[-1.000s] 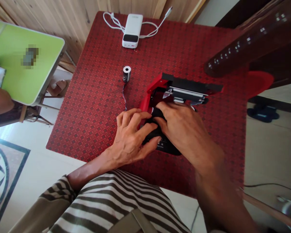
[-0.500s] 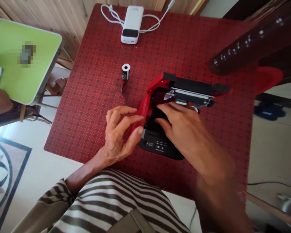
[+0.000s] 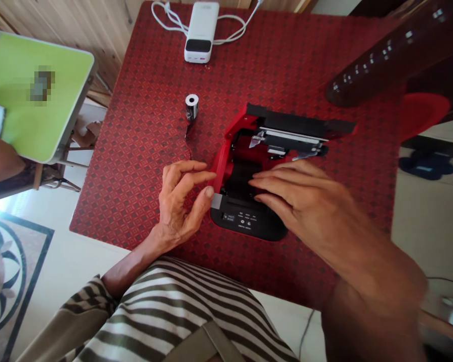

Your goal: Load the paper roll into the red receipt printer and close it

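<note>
A red and black receipt printer lies on the table with its lid raised away from me. Its dark paper compartment is partly exposed. My left hand rests at the printer's left side, thumb and fingers apart, fingertips close to the red wall. Over the compartment's right part reaches my right hand, fingers stretched out and thumb below them. Whatever lies beneath that palm is hidden. Beyond my left hand stands a small paper roll with a dark strip trailing toward me.
A white power bank with a white cable lies at the table's far edge. A dark shiny cylindrical object slants in at upper right. Left, another person's arm is beside a green table.
My right hand has shifted right and partly out of the compartment, exposing more of its inside. The left hand stays beside the printer. The whole view has shifted slightly.
</note>
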Tool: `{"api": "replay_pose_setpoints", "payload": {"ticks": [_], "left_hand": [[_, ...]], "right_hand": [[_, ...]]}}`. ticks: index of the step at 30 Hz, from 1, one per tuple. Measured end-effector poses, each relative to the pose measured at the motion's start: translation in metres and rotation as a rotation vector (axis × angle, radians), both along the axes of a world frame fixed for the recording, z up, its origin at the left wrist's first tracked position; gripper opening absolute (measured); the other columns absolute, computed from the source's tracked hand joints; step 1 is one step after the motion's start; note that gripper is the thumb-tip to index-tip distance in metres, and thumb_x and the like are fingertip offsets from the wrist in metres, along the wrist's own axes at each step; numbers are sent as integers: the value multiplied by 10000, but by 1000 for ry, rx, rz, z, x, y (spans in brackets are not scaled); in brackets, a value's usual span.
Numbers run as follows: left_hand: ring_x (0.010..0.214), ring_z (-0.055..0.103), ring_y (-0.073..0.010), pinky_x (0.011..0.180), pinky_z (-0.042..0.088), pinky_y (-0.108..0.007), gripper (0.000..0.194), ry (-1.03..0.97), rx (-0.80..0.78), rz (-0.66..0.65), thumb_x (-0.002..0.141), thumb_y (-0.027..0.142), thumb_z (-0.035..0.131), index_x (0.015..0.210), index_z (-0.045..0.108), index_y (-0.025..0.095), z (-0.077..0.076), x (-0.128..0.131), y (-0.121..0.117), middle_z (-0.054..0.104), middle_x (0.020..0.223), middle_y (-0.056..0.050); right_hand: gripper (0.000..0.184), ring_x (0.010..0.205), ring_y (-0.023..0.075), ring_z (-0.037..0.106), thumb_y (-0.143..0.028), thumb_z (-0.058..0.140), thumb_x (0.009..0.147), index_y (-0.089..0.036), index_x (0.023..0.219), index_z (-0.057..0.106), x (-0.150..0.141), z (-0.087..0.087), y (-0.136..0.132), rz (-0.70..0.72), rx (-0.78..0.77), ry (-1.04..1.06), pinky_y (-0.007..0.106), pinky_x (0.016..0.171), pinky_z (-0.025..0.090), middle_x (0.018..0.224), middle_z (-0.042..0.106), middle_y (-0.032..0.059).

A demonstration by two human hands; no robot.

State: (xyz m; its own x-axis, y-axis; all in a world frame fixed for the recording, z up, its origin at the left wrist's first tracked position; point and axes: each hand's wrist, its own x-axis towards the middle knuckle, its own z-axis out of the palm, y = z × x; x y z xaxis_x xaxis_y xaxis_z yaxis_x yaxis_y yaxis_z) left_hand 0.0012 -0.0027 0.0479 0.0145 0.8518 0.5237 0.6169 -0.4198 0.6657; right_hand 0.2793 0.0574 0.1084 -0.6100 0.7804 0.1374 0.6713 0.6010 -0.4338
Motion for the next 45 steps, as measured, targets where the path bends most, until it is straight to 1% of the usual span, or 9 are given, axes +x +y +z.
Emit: {"api": "replay_pose_setpoints", "payload": {"ticks": [6,10,14,18,25,31,34,38,45], "left_hand": [[1332,843,-301,1220,695,-534,257,5,-40,9,1356,433,670,1397,888,302,1,-2,-2,907,1429,-93],[1335,833,-285,1239,685,-517,255,-14,-32,1,1364,433,668,1399,884,302,2,-2,0,897,1429,-85],[1330,844,-282,1216,696,-507,242,13,-33,-12,1367,425,671,1400,876,301,2,-1,2,897,1430,-84],[1332,855,-264,1212,699,-487,248,8,-19,-20,1379,433,662,1394,865,290,2,0,2,899,1429,-81],[1320,849,-274,1190,706,-503,299,55,-33,-5,1392,478,618,1393,862,306,5,-1,0,897,1424,-82],[1358,843,-296,1227,709,-536,270,34,-36,-18,1372,458,655,1394,884,316,5,-2,1,897,1441,-86],[1375,834,-310,1252,695,-560,285,37,-55,-18,1365,473,655,1390,897,324,4,-2,0,896,1449,-87],[1370,843,-289,1238,699,-532,311,39,-55,-22,1380,501,631,1375,883,319,4,-1,0,894,1442,-85],[1374,829,-293,1244,699,-535,263,83,-46,-23,1371,441,632,1399,868,327,5,-2,2,879,1457,-87]], "right_hand": [[415,1166,357,851,-249,578,1258,-381,1150,957,1,-2,13,35,-138,-107,620,1175,695,1185,946,71],[424,1178,349,881,-141,600,1193,-339,1052,947,4,5,7,39,-135,-38,546,1081,735,1161,961,73],[495,1150,315,922,-19,577,1119,-278,1222,987,-1,14,3,101,-167,49,459,1028,763,1191,982,77],[462,985,276,921,-11,591,1105,-261,1128,978,-4,15,10,158,-251,18,400,883,732,1127,959,84],[498,924,250,901,2,573,1070,-311,1077,960,0,18,20,175,-336,12,368,834,674,1057,942,34],[426,1020,288,870,-57,593,1099,-313,952,901,-7,8,30,187,-358,-79,429,952,679,1064,935,58],[431,1101,291,854,-129,563,1175,-328,1003,904,-2,-12,32,185,-349,-41,457,1063,669,1127,933,47],[444,1087,286,805,-184,519,1237,-330,1000,865,3,-31,29,178,-305,-32,456,1060,620,1102,895,46],[388,1007,333,794,-111,545,1155,-322,908,759,-10,-5,21,146,-160,-65,489,954,621,941,822,57]]}}
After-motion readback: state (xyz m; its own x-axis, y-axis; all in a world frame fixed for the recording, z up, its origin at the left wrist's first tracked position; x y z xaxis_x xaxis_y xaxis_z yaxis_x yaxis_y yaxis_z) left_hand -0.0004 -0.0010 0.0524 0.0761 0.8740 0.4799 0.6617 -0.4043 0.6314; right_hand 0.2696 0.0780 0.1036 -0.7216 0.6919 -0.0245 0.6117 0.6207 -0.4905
